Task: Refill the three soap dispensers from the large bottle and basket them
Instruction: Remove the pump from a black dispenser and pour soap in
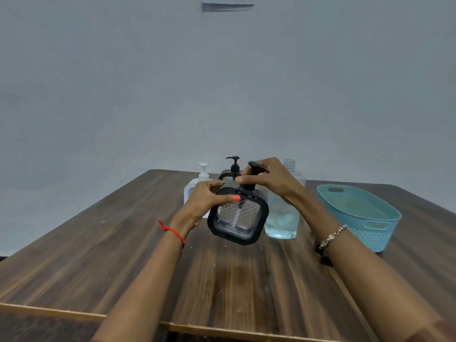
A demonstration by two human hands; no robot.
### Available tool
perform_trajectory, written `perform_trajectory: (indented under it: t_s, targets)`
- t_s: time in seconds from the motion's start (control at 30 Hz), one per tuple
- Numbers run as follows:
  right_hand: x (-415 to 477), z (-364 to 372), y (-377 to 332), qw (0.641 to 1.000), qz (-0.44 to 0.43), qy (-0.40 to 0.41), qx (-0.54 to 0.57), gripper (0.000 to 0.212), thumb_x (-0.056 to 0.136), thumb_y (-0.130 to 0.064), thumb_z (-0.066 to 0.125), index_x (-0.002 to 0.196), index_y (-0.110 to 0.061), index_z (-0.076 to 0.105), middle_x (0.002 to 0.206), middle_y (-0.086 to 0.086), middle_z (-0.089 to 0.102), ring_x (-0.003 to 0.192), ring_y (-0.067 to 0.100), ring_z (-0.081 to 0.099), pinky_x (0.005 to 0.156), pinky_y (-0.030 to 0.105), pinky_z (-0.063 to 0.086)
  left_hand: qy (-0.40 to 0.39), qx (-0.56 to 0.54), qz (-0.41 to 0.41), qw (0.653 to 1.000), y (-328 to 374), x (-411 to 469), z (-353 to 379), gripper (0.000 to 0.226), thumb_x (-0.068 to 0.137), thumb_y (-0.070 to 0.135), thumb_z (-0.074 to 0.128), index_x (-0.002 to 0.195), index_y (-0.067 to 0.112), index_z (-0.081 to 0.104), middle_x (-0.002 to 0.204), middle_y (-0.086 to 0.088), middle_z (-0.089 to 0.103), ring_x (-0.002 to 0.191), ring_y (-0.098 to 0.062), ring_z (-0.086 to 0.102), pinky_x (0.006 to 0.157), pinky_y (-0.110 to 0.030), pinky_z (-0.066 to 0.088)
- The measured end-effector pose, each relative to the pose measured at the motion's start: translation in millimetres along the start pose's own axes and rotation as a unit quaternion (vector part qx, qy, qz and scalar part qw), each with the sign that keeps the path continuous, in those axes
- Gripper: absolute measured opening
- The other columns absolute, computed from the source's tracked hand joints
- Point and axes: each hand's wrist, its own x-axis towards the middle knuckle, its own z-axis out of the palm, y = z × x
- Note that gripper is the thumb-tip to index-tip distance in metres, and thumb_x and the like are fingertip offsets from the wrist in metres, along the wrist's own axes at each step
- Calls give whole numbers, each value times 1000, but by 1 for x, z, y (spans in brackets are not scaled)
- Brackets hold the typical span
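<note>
Head view, items on a dark wood-grain table [138, 272] set against a plain grey wall.

1. Square clear soap dispenser with a black frame and black pump [237, 219]: held at the table's middle, tilted with its top leaning away from the camera. Whether its lower edge touches the table cannot be told.
2. Left hand [206, 201]: grips the dispenser's upper left side, fingers curled round the frame and thumb laid across the front top edge. Red thread bracelet [172, 232] on the wrist.
3. Right hand [269, 181]: fingers and thumb pinch the black pump at the neck, from the right. Beaded bracelet [332, 236] on the wrist.
4. Large clear bottle holding pale blue liquid [281, 224]: upright, just behind and right of the held dispenser, its threaded neck uncapped and partly hidden by the right hand.
5. White pump dispenser [203, 174]: upright at the far edge, behind the left hand.
6. Second black-pump dispenser [233, 165]: upright beside the white one, mostly hidden by the held dispenser.
7. Teal perforated plastic basket with cut-out handles [370, 236]: on the right side of the table, near the large bottle but apart from it.
8. Small black object [323, 258]: on the table under the right wrist, too hidden to identify.
</note>
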Motion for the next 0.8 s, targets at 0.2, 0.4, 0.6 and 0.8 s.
perform_trajectory:
  t_s: [0.2, 0.4, 0.6, 0.8]
  targets:
    - [-3, -5, 12, 977, 51, 1, 207, 53, 69, 18, 64, 118, -1, 56, 100, 14, 69, 91, 21, 69, 81, 27, 56, 47, -40, -19, 998, -4, -2, 7, 40, 64, 4, 80, 102, 5, 68, 94, -5, 72, 85, -17, 67, 87, -32, 53]
    - [-7, 3, 18, 985, 84, 83, 125, 58, 63, 5, 78, 116, -1, 56, 90, 16, 68, 85, 25, 67, 83, 35, 53, 62, -58, -21, 996, -5, -3, 12, 29, 67, 2, 78, 93, 11, 69, 86, -2, 73, 80, -16, 68, 81, -28, 55]
    - [-11, -3, 15, 986, 83, 61, 134, 52, 64, -9, 76, 113, -6, 59, 105, 8, 67, 95, 17, 62, 76, 23, 43, 64, -76, -23, 995, -6, -5, 13, 29, 68, 0, 76, 95, 7, 69, 87, -5, 72, 78, -16, 68, 79, -26, 56]
    - [-13, 4, 9, 994, 52, 95, 24, 21, 66, -14, 81, 85, -10, 73, 81, 3, 73, 75, 10, 68, 71, 19, 52, 58, -80, -25, 995, -7, -5, 17, 24, 68, 3, 76, 89, 13, 71, 80, 1, 74, 76, -15, 69, 76, -26, 55]
